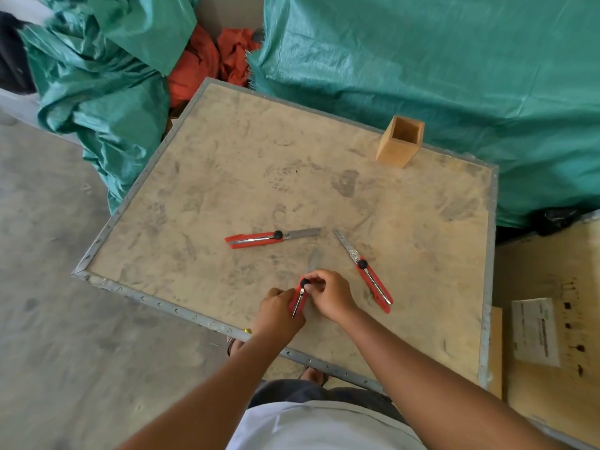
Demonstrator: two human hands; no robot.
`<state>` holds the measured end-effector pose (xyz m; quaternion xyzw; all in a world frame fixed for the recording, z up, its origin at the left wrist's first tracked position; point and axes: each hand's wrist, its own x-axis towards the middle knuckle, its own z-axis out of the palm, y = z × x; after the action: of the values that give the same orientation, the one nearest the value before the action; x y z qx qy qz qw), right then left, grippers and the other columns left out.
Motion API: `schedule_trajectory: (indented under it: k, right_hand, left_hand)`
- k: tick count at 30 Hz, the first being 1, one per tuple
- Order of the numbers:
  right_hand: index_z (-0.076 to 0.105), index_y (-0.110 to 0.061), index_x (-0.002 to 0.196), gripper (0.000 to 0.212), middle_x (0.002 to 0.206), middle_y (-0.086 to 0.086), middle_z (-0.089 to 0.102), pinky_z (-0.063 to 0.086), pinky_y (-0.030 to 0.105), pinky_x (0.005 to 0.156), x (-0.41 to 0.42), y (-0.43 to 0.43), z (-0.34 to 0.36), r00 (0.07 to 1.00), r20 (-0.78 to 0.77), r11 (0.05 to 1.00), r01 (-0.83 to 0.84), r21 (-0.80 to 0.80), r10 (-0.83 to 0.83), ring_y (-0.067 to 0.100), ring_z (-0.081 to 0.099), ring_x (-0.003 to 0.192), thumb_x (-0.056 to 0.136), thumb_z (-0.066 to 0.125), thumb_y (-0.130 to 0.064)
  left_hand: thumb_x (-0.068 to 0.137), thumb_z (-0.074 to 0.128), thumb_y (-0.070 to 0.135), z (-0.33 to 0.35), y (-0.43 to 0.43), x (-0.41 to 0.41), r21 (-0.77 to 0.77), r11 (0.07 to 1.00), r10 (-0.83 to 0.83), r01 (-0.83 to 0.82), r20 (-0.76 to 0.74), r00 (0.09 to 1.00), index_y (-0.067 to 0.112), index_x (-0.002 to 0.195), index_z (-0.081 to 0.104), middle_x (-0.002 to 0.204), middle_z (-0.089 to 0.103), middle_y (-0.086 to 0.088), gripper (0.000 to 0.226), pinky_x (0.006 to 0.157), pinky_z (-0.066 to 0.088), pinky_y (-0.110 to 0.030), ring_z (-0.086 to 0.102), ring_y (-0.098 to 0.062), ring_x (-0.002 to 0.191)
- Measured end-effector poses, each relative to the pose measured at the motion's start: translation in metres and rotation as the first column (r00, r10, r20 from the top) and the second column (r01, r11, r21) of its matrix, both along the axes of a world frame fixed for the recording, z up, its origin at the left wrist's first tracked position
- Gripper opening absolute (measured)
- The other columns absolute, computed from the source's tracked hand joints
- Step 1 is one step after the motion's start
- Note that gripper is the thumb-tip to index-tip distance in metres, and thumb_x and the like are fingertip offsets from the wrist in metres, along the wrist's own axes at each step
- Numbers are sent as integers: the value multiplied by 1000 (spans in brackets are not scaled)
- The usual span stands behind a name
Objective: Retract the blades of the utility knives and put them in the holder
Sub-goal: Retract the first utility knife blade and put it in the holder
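Observation:
Three red utility knives with black slider knobs are on a dusty wooden board (227, 177). My left hand (280, 311) grips the red handle of the nearest knife (299, 298); its blade sticks out, blurred. My right hand (331, 295) pinches that knife's black knob with its fingertips. A second knife (259, 238) lies to the upper left with its blade out, pointing right. The third knife (367, 271) lies to the right, with its blade out toward the upper left. The wooden square holder (400, 141) stands upright and open-topped near the board's far right edge.
The board has a metal rim (156, 302). Green tarpaulin (422, 76) is heaped behind and to the left, with orange cloth (211, 63) between. A wooden crate with a paper label (535, 329) stands to the right. Concrete floor (48, 287) lies to the left.

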<state>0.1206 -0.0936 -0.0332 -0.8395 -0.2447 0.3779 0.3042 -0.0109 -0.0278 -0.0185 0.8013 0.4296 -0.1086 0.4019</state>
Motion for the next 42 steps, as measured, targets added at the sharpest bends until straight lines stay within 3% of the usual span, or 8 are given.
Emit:
schedule_trajectory:
  k: [2, 6, 12, 15, 21, 31, 34, 42]
  right_hand:
    - [74, -17, 106, 17, 109, -2, 73, 47, 5, 75, 0, -1, 2, 997, -54, 998, 57, 22, -56, 8, 66, 91, 91, 70, -9]
    - [70, -17, 102, 17, 113, 12, 71, 66, 38, 71, 3, 0, 14, 949, -246, 969, 228, 92, -200, 22, 76, 86, 94, 67, -4]
    - [71, -9, 112, 21, 112, 5, 71, 66, 35, 72, 37, 7, 61, 925, -276, 911, 330, 248, -260, 20, 78, 83, 93, 67, 0]
    - [71, -8, 113, 23, 112, 6, 72, 66, 39, 75, 58, 15, 95, 927, -244, 872, 356, 335, -285, 22, 78, 86, 92, 68, -1]
    - [73, -7, 111, 22, 109, 3, 73, 63, 23, 67, 85, 29, 163, 948, -138, 816, 317, 483, -286, 9, 77, 81, 90, 72, -1]
    - [79, -12, 101, 20, 110, -7, 74, 65, 37, 72, 103, 33, 217, 973, 130, 847, 94, 523, -189, 17, 75, 91, 83, 80, -4]
    - [81, -18, 97, 20, 108, -7, 75, 62, 35, 84, 111, 29, 232, 942, 278, 864, 23, 503, -187, 11, 71, 96, 79, 85, -10]
    - [76, -37, 107, 29, 118, -18, 66, 55, 25, 77, 112, 9, 256, 916, 373, 881, -47, 471, -150, 6, 62, 105, 84, 81, -21]
  left_hand:
    - [75, 71, 27, 2, 1, -1, -40, 999, 16, -14, 42, 999, 24, 113, 67, 103, 57, 2, 39, 70, 43, -19, 56, -13, 81]
    - [77, 71, 21, 15, 8, 4, -88, 996, 49, -35, 165, 985, 29, 118, 67, 102, 59, 3, 41, 69, 41, -13, 58, -11, 84]
    - [96, 55, 17, 54, 37, 17, -244, 966, -21, 86, 257, 966, 38, 141, 46, 106, 71, 10, 51, 68, 48, -15, 63, -4, 85]
    - [94, 54, 6, 80, 52, 29, -278, 948, -65, 156, 312, 948, 46, 140, 44, 102, 69, 16, 62, 70, 60, -23, 67, -13, 85]
    - [89, 51, -10, 129, 79, 61, -335, 921, -8, 198, 493, 870, 36, 135, 54, 102, 68, -20, 66, 75, 64, -36, 61, -13, 74]
    - [89, 57, -12, 189, 111, 111, -291, 926, 17, 239, 666, 746, 20, 132, 60, 102, 73, -14, 54, 77, 64, -38, 61, -14, 73]
    - [90, 59, -10, 203, 110, 117, -307, 908, 4, 284, 686, 727, 22, 131, 59, 102, 74, -14, 52, 75, 63, -31, 67, -10, 73]
    - [87, 59, -15, 221, 96, 127, -368, 875, 54, 315, 719, 693, 24, 127, 62, 80, 73, 5, 56, 77, 63, -36, 71, -11, 79]
